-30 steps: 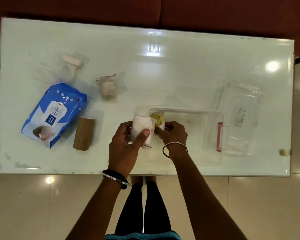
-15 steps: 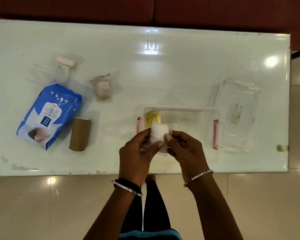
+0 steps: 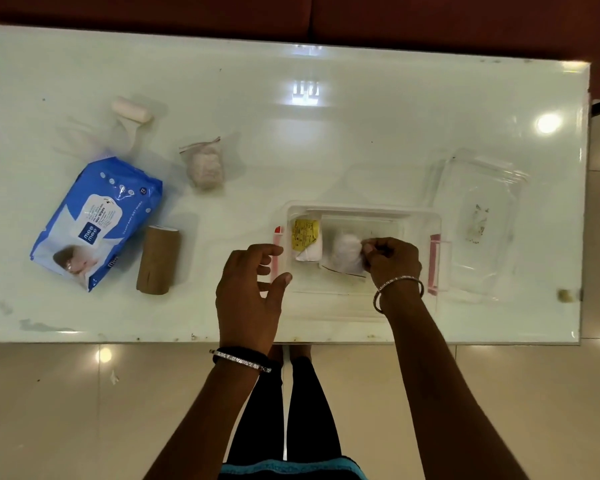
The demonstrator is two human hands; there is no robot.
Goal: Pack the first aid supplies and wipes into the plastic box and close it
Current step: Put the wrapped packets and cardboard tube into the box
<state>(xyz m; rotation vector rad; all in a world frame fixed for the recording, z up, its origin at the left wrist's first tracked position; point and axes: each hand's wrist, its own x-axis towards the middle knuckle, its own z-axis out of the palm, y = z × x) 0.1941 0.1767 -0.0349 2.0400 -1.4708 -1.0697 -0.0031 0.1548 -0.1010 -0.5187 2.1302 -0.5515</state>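
Plastic box (image 3: 361,308), open: holds yellow-labelled packet (image 3: 307,239) and bag of cotton (image 3: 347,252), pinched by right hand (image 3: 392,261). Left hand (image 3: 250,289) spread, empty, at box's left. Wipes pack (image 3: 96,220) far left of box; lid (image 3: 478,220) to its right.

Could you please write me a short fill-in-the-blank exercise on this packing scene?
1. The right hand holds a white bag inside the ____.
2. The left hand is open and holds ____.
3. The brown roll lies beside the blue ____ pack.
4. The clear lid lies to the ____ of the open container.

Missing words: box; nothing; wipes; right
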